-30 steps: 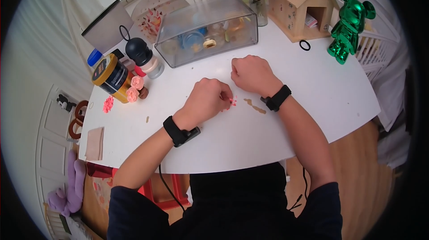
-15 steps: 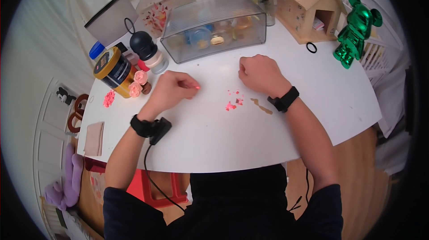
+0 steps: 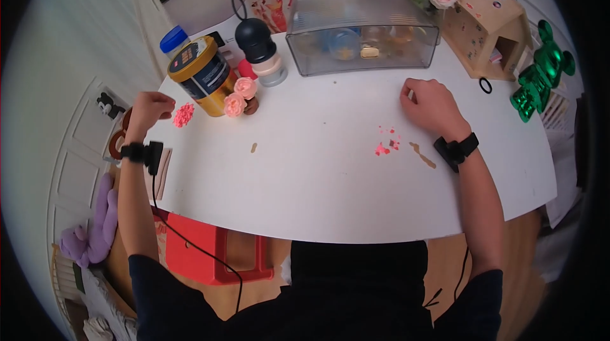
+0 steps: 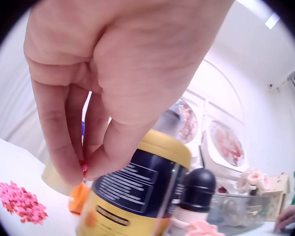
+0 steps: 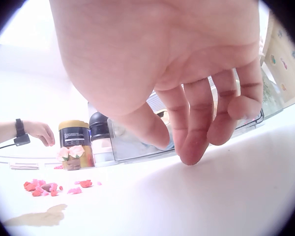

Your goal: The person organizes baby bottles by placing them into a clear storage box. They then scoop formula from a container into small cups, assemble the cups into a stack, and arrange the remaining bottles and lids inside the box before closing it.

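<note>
My left hand is at the table's left side, beside a heap of pink bits. In the left wrist view its fingertips pinch a small pink piece, above and to the right of the heap. My right hand rests on the white table, fingers loosely bent with nothing between them, as the right wrist view shows. Near it lie scattered pink and red bits with a small dark piece among them, and a brown patch.
A gold-lidded tub, pink roses and a black-topped bottle stand at the back left. Behind are a clear grey box, a wooden house and a green bear figure. A folded cloth lies at the left edge.
My left hand has moved from the scattered bits leftwards across the table to the pink heap, with a pink piece in its fingertips. The head view has shifted; my right hand stays near the bits.
</note>
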{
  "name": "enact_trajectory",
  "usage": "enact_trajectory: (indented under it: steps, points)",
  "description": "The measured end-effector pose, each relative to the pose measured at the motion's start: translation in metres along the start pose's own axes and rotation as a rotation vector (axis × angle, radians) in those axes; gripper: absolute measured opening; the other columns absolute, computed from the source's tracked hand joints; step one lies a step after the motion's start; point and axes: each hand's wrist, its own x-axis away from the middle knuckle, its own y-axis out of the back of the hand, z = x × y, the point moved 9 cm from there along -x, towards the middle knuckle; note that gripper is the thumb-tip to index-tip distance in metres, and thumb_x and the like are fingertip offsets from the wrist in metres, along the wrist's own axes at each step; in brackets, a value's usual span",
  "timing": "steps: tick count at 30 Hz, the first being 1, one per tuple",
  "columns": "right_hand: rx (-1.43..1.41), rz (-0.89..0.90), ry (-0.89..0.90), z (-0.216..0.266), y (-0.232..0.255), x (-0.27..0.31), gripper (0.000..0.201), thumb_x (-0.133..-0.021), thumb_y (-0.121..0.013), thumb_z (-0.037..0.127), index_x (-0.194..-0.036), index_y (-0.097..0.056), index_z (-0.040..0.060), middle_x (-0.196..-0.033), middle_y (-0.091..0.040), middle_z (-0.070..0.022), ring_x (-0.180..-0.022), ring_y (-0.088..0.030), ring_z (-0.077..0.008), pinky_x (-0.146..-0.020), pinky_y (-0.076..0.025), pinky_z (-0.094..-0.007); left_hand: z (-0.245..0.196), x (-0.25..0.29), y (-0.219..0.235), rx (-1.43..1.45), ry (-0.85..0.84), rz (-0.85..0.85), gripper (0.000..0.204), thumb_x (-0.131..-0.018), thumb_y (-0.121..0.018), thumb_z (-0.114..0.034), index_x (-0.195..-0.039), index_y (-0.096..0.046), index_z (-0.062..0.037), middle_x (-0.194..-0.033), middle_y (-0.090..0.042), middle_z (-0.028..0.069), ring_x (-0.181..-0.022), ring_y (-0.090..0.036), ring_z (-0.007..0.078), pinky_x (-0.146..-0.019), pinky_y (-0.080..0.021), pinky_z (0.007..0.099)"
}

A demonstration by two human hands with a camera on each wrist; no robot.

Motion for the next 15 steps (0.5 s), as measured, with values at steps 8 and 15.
enact_trajectory:
  steps: [8, 15]
  points:
    - [0.016, -0.025, 0.015, 0.001, 0.002, 0.001, 0.017, -0.096, -0.064, 0.018, -0.098, -0.076, 0.0054, -0.082, -0.076, -0.0163, -0.081, -0.072, -0.0394, -0.078, -0.059, -0.0489, 0.074, -0.077, -0.027, -0.216, 0.153, -0.083, 0.015, -0.079, -0.081, -0.002, -0.092, -0.084, 0.0056, -0.084, -0.081, 0.0147, -0.072, -0.081, 0.0219, -0.071, -0.067, 0.0323]
    - [0.002, -0.03, 0.026, 0.004, 0.001, 0.002, 0.016, -0.096, -0.065, 0.017, -0.098, -0.075, 0.0052, -0.081, -0.076, -0.0145, -0.078, -0.073, -0.0376, -0.075, -0.059, -0.0482, 0.089, -0.078, -0.018, -0.316, 0.201, -0.124, 0.013, -0.081, -0.08, -0.002, -0.091, -0.084, 0.0058, -0.083, -0.081, 0.016, -0.07, -0.081, 0.0235, -0.071, -0.067, 0.0324]
